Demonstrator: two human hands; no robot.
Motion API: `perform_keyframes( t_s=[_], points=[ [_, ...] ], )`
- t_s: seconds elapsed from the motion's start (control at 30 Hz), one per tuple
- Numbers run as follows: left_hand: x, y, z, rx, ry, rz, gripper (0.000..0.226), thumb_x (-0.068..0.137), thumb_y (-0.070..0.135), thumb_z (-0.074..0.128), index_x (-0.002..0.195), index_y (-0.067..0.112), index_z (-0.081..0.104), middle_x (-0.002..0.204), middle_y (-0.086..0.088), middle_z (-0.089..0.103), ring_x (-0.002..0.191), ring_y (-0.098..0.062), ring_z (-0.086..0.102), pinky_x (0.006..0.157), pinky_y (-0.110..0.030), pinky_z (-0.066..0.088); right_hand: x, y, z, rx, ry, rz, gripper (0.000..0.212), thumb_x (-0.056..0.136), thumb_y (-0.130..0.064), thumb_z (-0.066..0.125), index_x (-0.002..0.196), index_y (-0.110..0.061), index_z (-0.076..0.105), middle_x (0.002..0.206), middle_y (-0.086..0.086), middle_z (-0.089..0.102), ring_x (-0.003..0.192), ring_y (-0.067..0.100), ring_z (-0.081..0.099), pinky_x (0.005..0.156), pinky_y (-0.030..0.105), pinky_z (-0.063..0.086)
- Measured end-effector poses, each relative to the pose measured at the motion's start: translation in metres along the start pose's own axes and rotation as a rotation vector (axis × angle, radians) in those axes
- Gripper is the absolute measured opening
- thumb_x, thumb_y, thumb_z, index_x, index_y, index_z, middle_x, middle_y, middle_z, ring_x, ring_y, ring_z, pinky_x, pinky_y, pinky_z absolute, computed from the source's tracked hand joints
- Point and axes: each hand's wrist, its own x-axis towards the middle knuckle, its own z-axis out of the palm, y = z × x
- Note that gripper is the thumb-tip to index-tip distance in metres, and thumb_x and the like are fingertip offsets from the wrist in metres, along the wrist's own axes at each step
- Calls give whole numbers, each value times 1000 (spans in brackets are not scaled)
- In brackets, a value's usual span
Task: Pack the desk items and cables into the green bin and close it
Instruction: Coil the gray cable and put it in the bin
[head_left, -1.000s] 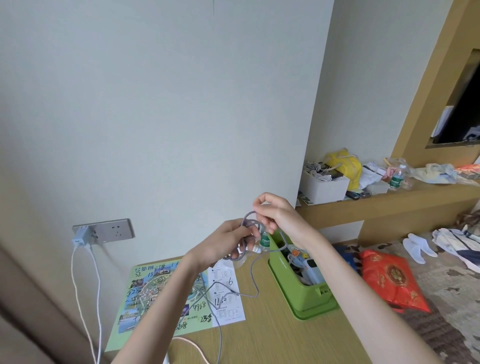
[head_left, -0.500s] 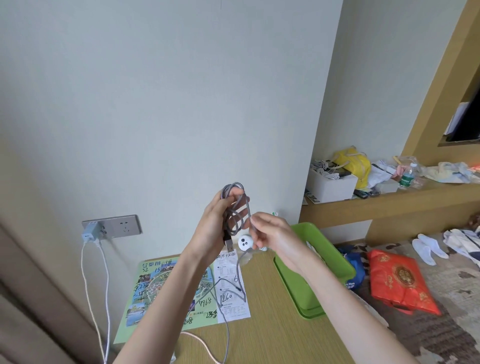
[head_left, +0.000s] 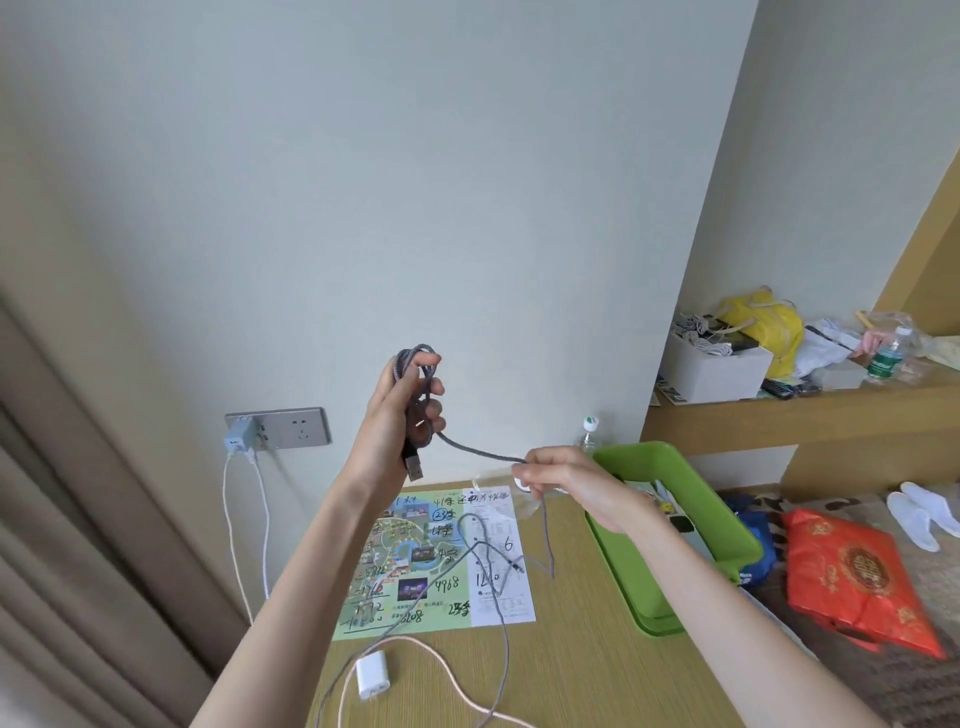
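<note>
L hand (head_left: 402, 410) grips a small coil of the grey cable (head_left: 415, 374), fingers curled thru the loops, USB plug (head_left: 413, 466) poking out below the palm. R hand (head_left: 566, 483) is now lower and off to the right of L, pinching the same cable further along. Half a sec ago R was just beside the coil, and a sec ago both hands were touching over it. So R has slid out along the cable, leaving a near-straight run btwn the two hands, which looks ready for the next wrap.

The rest of the cable drops from under R hand and trails loose over the map sheet (head_left: 415, 561) and desk (head_left: 571, 665) toward the person. Plenty is unwound, prob. less than half coiled.

Green bin (head_left: 727, 525) sits just behind R wrist, open, w/ stuff already inside. Below L forearm on the desk are a white charger block (head_left: 371, 675) and a pinkish cable (head_left: 457, 670), neither packed yet.

For the task: the coil needs finishing before it goes in the bin, then charger + pink cable, then closing
</note>
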Motion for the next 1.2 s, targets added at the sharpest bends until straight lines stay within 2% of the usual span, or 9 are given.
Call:
perform_keyframes(
  t_s=[0.13,0.2,0.37,0.57,0.67,0.77,0.87,1.03,1.2],
  points=[
    [-2,3,-28,356,79,46,19,102,32,43,98,30,61,82,3,52,55,-8,44,50,-20,31,6,-12,5,121,-9,-82,17,92,-23,61,83,-11,69,62,1,47,64,13,48,80,24,46],
    [-5,-1,-36,469,78,45,22,104,32,39,102,27,60,82,2,51,59,-8,46,57,-24,36,9,-25,10,135,-29,-141,18,95,-15,56,88,-7,70,58,-1,42,57,10,43,67,17,48],
    [-10,-9,-44,533,20,4,28,106,26,34,111,18,61,84,1,49,74,-10,45,71,-20,41,15,-58,30,-66,-89,-226,20,97,-18,57,91,-8,73,60,-1,39,52,9,40,54,19,42],
    [-19,-17,-38,630,-72,-47,39,105,40,29,108,21,63,81,14,55,65,5,47,60,-7,36,27,-76,42,-122,-43,-266,22,96,-21,59,90,-5,73,57,-3,45,47,10,36,47,19,34],
    [-25,-21,-34,639,-134,-88,46,102,51,28,106,22,63,78,22,60,68,5,53,62,-6,40,33,-80,45,-122,-22,-267,21,98,-20,56,90,-6,70,55,-3,50,42,10,35,43,20,32],
    [-29,-25,-32,565,-242,-183,32,99,46,46,102,17,59,80,0,53,58,-8,47,54,-15,38,38,-81,46,-119,19,-266,16,96,-19,59,87,-8,66,53,-2,50,39,10,33,39,19,30],
    [-29,-27,-28,520,-318,-230,18,102,30,47,92,19,57,74,1,42,48,-8,30,44,-15,26,42,-76,48,-66,30,-264,12,94,-20,62,85,-14,57,51,-3,48,39,9,32,39,19,30],
    [-22,-21,-29,400,-165,-177,25,103,16,40,91,21,62,68,5,44,45,-7,31,42,-17,24,43,-50,40,125,22,-148,37,99,-45,46,89,-12,58,59,-2,35,47,10,28,49,24,34],
    [-14,-14,-37,272,-12,-93,28,100,12,43,91,26,65,77,2,54,62,-8,47,59,-19,41,30,-24,36,216,-26,-103,36,100,-40,46,78,-13,58,60,-3,27,49,10,27,51,18,35]
  ],
)
